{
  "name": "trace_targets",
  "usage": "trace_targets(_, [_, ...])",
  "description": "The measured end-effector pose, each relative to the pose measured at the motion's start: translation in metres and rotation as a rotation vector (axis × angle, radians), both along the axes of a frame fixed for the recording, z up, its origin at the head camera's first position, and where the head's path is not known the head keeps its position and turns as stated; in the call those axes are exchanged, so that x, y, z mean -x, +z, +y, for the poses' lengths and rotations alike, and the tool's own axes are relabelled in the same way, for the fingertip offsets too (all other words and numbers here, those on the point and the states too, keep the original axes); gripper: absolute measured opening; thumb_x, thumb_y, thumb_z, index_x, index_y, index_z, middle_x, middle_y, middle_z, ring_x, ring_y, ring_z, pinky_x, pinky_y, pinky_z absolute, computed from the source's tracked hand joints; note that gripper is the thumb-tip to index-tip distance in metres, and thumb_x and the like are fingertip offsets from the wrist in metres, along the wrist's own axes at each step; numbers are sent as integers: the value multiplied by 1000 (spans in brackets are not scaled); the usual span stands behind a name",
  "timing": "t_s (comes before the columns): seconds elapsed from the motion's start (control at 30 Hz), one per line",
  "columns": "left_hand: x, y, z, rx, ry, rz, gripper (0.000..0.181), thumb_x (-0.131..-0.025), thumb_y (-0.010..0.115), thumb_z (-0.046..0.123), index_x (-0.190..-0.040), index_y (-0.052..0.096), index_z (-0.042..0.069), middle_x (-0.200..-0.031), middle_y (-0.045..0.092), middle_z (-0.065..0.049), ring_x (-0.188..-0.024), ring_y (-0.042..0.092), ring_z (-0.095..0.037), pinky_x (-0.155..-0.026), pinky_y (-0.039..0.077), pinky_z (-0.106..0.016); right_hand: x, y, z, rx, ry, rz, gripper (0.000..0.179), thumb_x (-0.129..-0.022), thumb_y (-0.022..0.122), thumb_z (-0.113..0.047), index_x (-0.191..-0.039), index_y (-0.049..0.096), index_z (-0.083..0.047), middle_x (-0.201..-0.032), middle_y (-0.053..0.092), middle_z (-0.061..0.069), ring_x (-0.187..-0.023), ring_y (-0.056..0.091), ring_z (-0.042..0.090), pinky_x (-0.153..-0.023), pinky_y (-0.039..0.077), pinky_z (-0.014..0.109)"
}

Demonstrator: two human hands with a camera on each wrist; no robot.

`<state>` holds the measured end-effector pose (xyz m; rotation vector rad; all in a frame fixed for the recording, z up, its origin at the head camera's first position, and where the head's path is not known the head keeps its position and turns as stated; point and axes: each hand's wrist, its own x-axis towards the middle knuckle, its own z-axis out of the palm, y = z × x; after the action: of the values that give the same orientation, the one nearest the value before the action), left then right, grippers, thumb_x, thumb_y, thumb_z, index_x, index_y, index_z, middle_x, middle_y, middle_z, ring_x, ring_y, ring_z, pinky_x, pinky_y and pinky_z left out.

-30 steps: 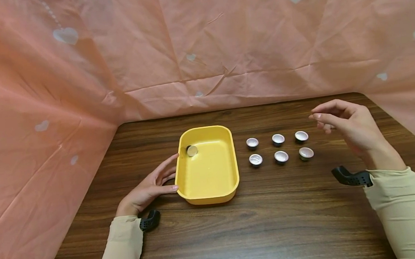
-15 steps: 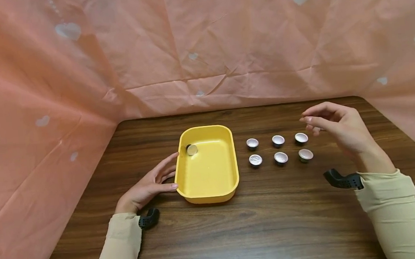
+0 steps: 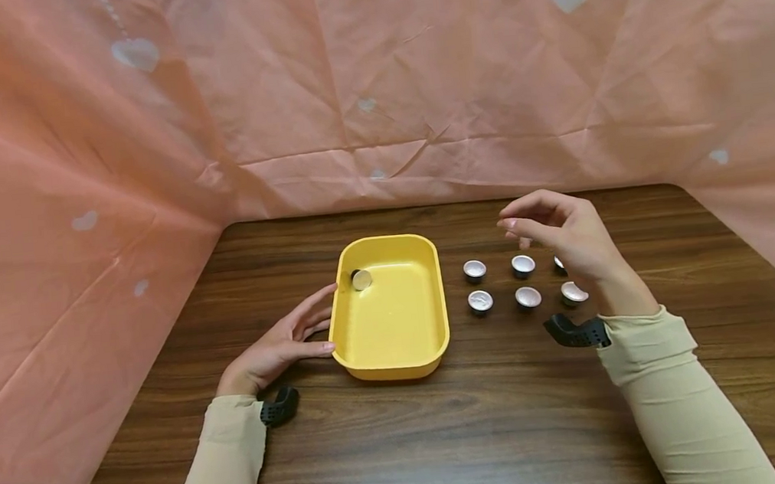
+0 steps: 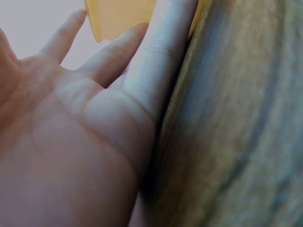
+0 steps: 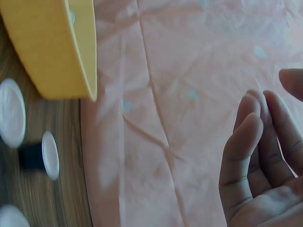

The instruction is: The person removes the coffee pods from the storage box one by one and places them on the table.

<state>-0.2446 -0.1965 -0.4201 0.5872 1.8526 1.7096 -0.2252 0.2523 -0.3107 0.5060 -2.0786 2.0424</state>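
A yellow plastic tub [image 3: 387,319] stands on the table, and a coffee capsule [image 3: 361,279] lies tipped near its far left corner. My left hand [image 3: 279,349] rests at the tub's left side, fingers spread and extended, with thumb and fingertips at the rim. To the right of the tub, several dark coffee capsules with pale foil lids [image 3: 480,301] stand upright in two rows. Above the right part of these rows is my right hand [image 3: 567,238], partly covering the far right capsule [image 3: 558,264]. Its fingers are loosely bent with nothing between them; the right wrist view shows the thumb apart.
The dark wood-grain table [image 3: 405,440] stretches toward the front. Pink fabric with pale hearts [image 3: 417,101] hangs behind the table and along both sides. A black wrist device [image 3: 575,331] sits at the right cuff, another black device [image 3: 280,407] at the left.
My right hand has moved left from beyond the capsules to over their right part. My left hand stays at the tub, and the capsules remain in place.
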Motion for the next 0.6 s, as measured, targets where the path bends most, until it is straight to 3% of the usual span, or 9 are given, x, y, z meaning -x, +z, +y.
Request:
trace_targets(0.2, [0, 1, -1, -1, 2, 3, 100, -96, 80, 7, -173, 22, 30, -176, 30, -16, -165, 24, -37, -110, 50, -23, 18, -4, -40, -53, -2, -30, 10, -97, 77, -1, -106, 79, -4, -94, 82, -5, -81, 75, 7, -72, 60, 24])
trace_targets(0.37, [1, 1, -3, 5, 6, 8, 100, -96, 80, 9, -174, 21, 30, -176, 30, -16, -165, 24, -37, -110, 49, -23, 34, -9, -78, 8, 27, -64, 13, -97, 77, -1, -109, 77, 1, -94, 81, -7, -84, 76, 8, -76, 61, 25])
trace_targets(0.6, [2, -1, 0, 10, 2, 2, 99, -96, 81, 10, -173, 23, 32, -176, 32, -13, -165, 26, -35, -112, 48, -25, 49, -18, -126, 10, 75, -69, 25, -96, 77, -2, -116, 72, 11, -95, 79, -6, -87, 74, 11, -77, 60, 26])
